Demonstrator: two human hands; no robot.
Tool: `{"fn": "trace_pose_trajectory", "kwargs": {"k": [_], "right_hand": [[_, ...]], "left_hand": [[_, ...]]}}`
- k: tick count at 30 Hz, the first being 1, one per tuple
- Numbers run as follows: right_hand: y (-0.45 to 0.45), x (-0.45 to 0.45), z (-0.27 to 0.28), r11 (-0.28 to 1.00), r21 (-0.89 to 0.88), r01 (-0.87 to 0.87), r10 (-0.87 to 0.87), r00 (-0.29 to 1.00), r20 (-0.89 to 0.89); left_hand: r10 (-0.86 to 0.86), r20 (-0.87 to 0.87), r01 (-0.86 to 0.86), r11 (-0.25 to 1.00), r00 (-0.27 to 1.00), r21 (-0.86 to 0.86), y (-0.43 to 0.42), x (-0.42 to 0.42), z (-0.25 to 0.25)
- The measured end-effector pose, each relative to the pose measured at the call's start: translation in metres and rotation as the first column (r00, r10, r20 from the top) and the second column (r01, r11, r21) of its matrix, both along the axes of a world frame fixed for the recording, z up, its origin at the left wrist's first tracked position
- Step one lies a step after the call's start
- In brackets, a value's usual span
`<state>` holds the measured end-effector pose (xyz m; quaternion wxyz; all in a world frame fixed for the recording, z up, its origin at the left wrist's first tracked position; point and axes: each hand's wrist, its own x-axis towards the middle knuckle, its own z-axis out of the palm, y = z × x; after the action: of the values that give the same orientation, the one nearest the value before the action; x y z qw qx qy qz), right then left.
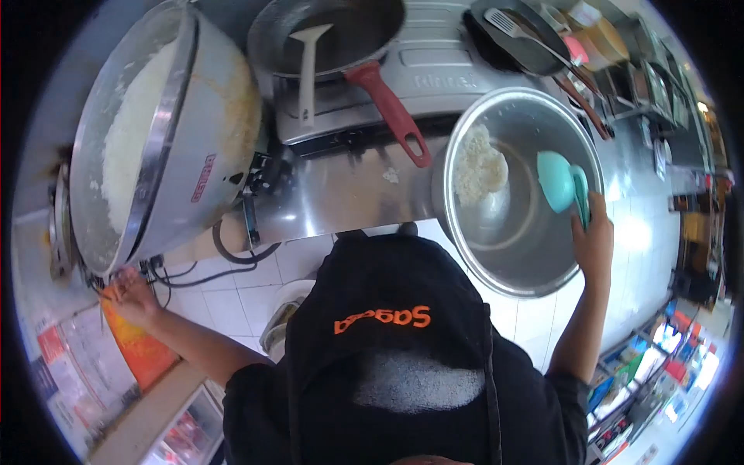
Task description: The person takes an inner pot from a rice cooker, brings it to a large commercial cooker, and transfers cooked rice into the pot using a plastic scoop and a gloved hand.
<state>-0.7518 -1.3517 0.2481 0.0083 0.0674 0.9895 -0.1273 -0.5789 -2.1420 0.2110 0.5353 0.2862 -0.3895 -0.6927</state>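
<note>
Right hand (593, 232): at right of frame, fingers closed around the handle of a teal scoop (556, 182). The scoop is over the interior of a large steel pot (535, 248), right of centre. Inside the pot, towards its left wall and apart from the scoop, is a clump of white rice (480, 167).

Left hand (136, 298): at lower left, beside the lower rim of a big metal vessel (209, 101); whether its fingers grip or merely touch the rim cannot be told. The vessel, upper left, contains a mass of rice (136, 139).

Markings: a red label (203, 178) on the vessel, running sideways, appears to read "GETRA". The stove (434, 58), top centre, bears "Rinnai", inverted. The black apron (387, 283), lower centre, carries orange lettering, inverted, beginning "Sag"; the remainder is unclear. Posters (74, 364) at lower left have print too small to read.

Also noted: a red-handled frying pan (360, 35) holding a pale spatula (308, 81), top centre; a dark pan (504, 54) with a slotted turner (504, 22), upper right.
</note>
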Motion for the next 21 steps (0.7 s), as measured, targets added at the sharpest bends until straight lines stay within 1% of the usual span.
{"fn": "trace_pose_trajectory", "kwargs": {"k": [1, 2, 3, 4, 5, 6, 7, 8, 9, 10, 11, 13, 14, 16, 17, 18, 19, 20, 21], "right_hand": [[0.005, 0.002, -0.005, 0.998, -0.015, -0.055, 0.053, 0.992, -0.113], [0.009, 0.005, -0.009, 0.997, -0.074, -0.026, 0.015, 0.989, -0.144], [0.013, 0.008, -0.014, 0.991, -0.135, 0.010, -0.033, 0.986, -0.164], [0.020, 0.012, -0.017, 0.989, -0.148, -0.014, -0.011, 0.986, -0.165], [0.027, 0.016, -0.021, 0.986, -0.161, 0.032, -0.061, 0.982, -0.180], [0.033, 0.017, -0.024, 0.982, -0.170, 0.084, -0.117, 0.974, -0.195], [0.037, 0.016, -0.027, 0.982, -0.173, 0.078, -0.112, 0.974, -0.199], [0.041, 0.017, -0.031, 0.976, -0.191, 0.101, -0.152, 0.951, -0.270], [0.044, 0.018, -0.033, 0.969, -0.213, 0.126, -0.194, 0.921, -0.339], [0.048, 0.018, -0.033, 0.969, -0.215, 0.125, -0.194, 0.919, -0.343], [0.051, 0.017, -0.033, 0.968, -0.227, 0.104, -0.184, 0.910, -0.370], [0.056, 0.016, -0.031, 0.967, -0.238, 0.087, -0.180, 0.895, -0.407], [0.057, 0.016, -0.030, 0.965, -0.249, 0.078, -0.175, 0.901, -0.396], [0.059, 0.017, -0.030, 0.963, -0.258, 0.074, -0.173, 0.905, -0.389], [0.060, 0.019, -0.032, 0.962, -0.267, 0.053, -0.160, 0.904, -0.396], [0.060, 0.021, -0.032, 0.960, -0.276, 0.034, -0.149, 0.902, -0.404], [0.057, 0.023, -0.031, 0.959, -0.277, 0.063, -0.172, 0.904, -0.392], [0.057, 0.024, -0.031, 0.958, -0.278, 0.069, -0.179, 0.902, -0.393], [0.058, 0.026, -0.033, 0.957, -0.283, 0.062, -0.178, 0.898, -0.402]], "left_hand": [[0.135, 0.078, -0.127, 0.987, 0.988, -0.102, 0.009, 0.001, -0.013], [0.279, 0.144, -0.246, 0.946, 0.949, -0.211, 0.020, 0.002, -0.016], [0.530, 0.214, -0.377, 0.784, 0.821, -0.494, 0.076, -0.012, -0.013], [0.744, 0.206, -0.400, 0.546, 0.636, -0.736, 0.137, -0.032, -0.012], [0.679, 0.031, -0.211, 0.271, 0.734, -0.939, 0.151, -0.033, -0.048], [0.544, 0.024, -0.075, 0.160, 0.839, -0.984, 0.195, -0.051, -0.076], [0.569, 0.182, 0.210, 0.017, 0.802, -0.978, 0.260, -0.075, -0.083], [0.008, 0.422, 0.415, 0.162, 0.907, -0.895, 0.300, -0.096, -0.098], [-0.023, 0.659, 0.658, 0.093, 0.752, -0.748, 0.343, -0.116, -0.103], [-0.077, 0.774, 0.765, -0.118, 0.629, -0.633, 0.372, -0.138, -0.114], [-0.040, 0.871, 0.839, -0.248, 0.490, -0.484, 0.390, -0.155, -0.138], [0.040, 0.831, 0.799, -0.305, 0.554, -0.518, 0.421, -0.183, -0.171], [0.036, 0.827, 0.794, -0.307, 0.561, -0.525, 0.430, -0.193, -0.174], [0.268, 0.881, 0.879, -0.394, 0.390, -0.270, 0.443, -0.211, -0.179], [0.264, 0.882, 0.878, -0.396, 0.390, -0.270, 0.440, -0.220, -0.196], [0.252, 0.898, 0.848, -0.490, 0.362, -0.204, 0.432, -0.232, -0.223], [0.244, 0.911, 0.803, -0.580, 0.333, -0.139, 0.427, -0.237, -0.241], [0.242, 0.910, 0.799, -0.585, 0.336, -0.139, 0.426, -0.235, -0.248], [0.278, 0.898, 0.769, -0.633, 0.340, -0.095, 0.425, -0.231, -0.254]]}}
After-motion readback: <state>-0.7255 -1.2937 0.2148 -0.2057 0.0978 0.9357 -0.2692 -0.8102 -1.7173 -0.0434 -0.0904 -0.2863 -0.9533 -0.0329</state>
